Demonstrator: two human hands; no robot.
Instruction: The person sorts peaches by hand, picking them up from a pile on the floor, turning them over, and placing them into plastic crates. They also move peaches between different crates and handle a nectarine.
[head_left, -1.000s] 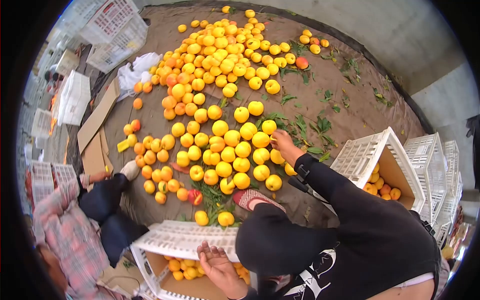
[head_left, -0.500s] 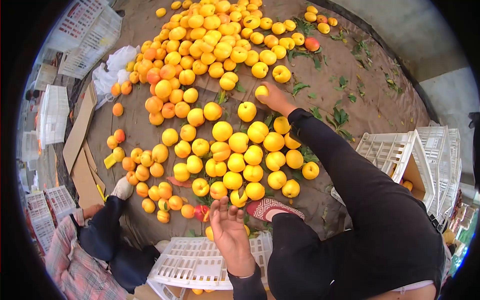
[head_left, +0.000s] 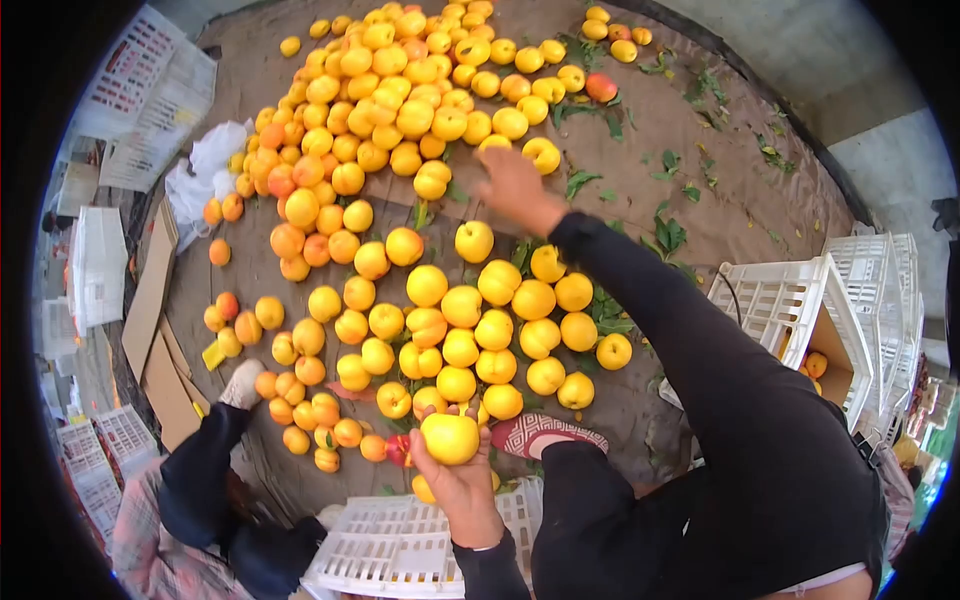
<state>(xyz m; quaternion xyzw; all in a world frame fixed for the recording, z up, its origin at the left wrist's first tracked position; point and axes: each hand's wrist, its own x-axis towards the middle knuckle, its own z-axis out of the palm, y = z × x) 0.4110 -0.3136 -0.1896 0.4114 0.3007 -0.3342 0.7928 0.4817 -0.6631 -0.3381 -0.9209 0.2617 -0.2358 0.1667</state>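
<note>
My left hand (head_left: 468,495) is palm up above the white crate's edge, its fingers curled round a yellow peach (head_left: 449,439). My right hand (head_left: 518,190) is stretched out by the near right side of the big heap of peaches (head_left: 385,95). Its fingers are smeared by motion, close to a single peach (head_left: 541,156). Between my hands, a loose group of yellow peaches (head_left: 460,348) lies on the brown ground sheet (head_left: 690,330).
Below my left hand stands a white slatted crate (head_left: 385,545). More crates (head_left: 770,300) are at the right, one with peaches inside. At the lower left sits another person (head_left: 195,500), near cardboard strips (head_left: 150,290). Green leaves (head_left: 665,235) are scattered at right.
A yellow peach now rests in my left hand, which was open and bare before. The peach my right hand held no longer shows there; that hand has shifted slightly left.
</note>
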